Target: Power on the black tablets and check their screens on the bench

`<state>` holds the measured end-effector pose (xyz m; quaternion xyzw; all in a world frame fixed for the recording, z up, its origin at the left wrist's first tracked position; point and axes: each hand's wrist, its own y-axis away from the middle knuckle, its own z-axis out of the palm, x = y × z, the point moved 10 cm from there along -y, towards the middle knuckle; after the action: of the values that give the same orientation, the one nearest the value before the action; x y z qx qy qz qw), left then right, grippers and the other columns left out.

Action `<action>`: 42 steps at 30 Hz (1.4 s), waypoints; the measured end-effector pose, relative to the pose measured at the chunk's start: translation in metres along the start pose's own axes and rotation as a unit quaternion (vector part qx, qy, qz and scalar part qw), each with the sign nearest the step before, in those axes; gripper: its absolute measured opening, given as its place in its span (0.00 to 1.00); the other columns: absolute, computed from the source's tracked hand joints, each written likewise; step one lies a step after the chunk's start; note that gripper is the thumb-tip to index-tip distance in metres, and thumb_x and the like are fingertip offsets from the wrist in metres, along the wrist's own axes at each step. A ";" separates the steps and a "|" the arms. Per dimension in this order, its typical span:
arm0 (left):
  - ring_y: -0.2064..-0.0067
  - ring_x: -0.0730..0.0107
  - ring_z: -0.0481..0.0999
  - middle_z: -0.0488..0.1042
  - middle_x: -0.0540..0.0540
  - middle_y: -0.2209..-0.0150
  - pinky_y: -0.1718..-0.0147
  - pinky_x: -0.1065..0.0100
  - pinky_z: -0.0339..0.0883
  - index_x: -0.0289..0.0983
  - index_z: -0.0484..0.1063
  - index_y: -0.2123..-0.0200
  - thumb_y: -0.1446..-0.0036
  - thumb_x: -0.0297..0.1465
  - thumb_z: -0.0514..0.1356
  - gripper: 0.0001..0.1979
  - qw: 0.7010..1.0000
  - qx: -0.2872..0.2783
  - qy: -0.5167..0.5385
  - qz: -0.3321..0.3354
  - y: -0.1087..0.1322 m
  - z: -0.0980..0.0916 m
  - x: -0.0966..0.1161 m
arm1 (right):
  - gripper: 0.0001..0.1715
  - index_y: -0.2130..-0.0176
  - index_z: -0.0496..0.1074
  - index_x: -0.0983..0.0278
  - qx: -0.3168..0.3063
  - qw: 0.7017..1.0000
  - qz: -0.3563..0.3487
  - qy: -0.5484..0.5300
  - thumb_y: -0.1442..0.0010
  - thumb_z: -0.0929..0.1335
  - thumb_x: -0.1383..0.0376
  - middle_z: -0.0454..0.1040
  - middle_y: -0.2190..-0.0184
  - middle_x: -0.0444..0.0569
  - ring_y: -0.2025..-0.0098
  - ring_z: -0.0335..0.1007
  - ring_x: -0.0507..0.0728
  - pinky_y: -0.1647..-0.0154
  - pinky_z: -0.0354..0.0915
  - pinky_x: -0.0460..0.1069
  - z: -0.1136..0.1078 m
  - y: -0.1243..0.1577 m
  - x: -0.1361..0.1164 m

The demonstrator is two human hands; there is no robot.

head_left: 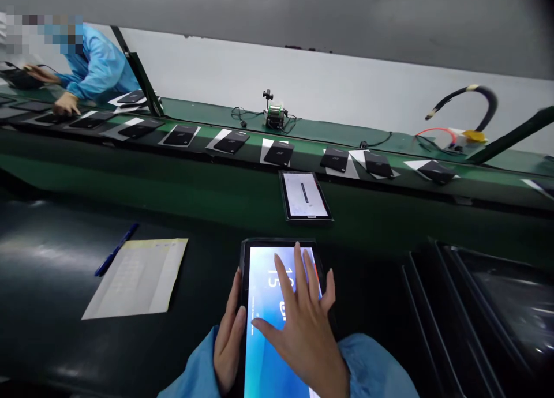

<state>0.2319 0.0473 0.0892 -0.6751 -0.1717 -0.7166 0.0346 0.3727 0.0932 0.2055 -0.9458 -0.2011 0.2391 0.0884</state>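
1. Head view, background: white wall (346,81) beyond a green strip (202,144), with a row of dark devices (279,153) and white sheets along it; farther back, a small motor-like unit (275,115) and a curved black hose (489,101).
2. At far left, a co-worker's blue sleeve (101,63), with one bare hand down at the row.
3. Nearer, a dark tabletop (52,242): paper sheet (136,282) at left with a blue pen (116,251) just beside, glossy dark stack (506,305) at right.
4. Low at centre, a tablet (259,363), lit blue with large pale digits, lower end cut off by the frame; just beyond and apart, a second tablet (298,202), lit white.
5. Left hand (228,343): half-curled against the tablet's left side, touching; cannot tell of any grip underneath.
6. Right hand (305,323): spread wide across the screen, grasping nothing; cannot tell contact from hovering.
7. Progress, by judgement: tablet already powered on, screen handling apparently under way; no visible sign of completion, cannot tell the amount left.
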 end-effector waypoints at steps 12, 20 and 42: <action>0.32 0.58 0.46 0.51 0.58 0.33 0.36 0.57 0.51 0.53 0.52 0.36 0.47 0.34 0.59 0.36 0.982 -0.122 0.141 0.018 -0.002 0.005 0.007 | 0.31 0.39 0.61 0.61 -0.008 0.999 -0.010 -0.041 0.33 0.57 0.48 0.62 0.39 0.56 0.36 0.54 0.65 0.38 0.52 0.68 -0.033 -0.043 0.073; 0.32 0.64 0.45 0.49 0.63 0.33 0.36 0.66 0.48 0.59 0.52 0.38 0.48 0.36 0.63 0.36 0.985 -0.124 0.118 0.038 0.007 0.005 0.018 | 0.13 0.56 0.77 0.63 -0.213 0.970 -0.073 -0.092 0.36 0.64 0.63 0.78 0.57 0.48 0.53 0.73 0.60 0.50 0.66 0.53 0.038 -0.121 -0.003; 0.32 0.59 0.45 0.52 0.54 0.33 0.34 0.60 0.47 0.52 0.48 0.35 0.47 0.40 0.64 0.39 0.991 -0.080 0.100 -0.038 0.014 0.004 0.015 | 0.09 0.64 0.78 0.61 -0.267 0.953 -0.029 -0.141 0.40 0.67 0.66 0.79 0.65 0.44 0.61 0.74 0.56 0.63 0.64 0.47 0.058 -0.133 0.000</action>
<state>0.2382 0.0380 0.1071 -0.5941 -0.1351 -0.7924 -0.0294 0.2999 0.2172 0.1902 -0.8852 -0.2956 0.3053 -0.1894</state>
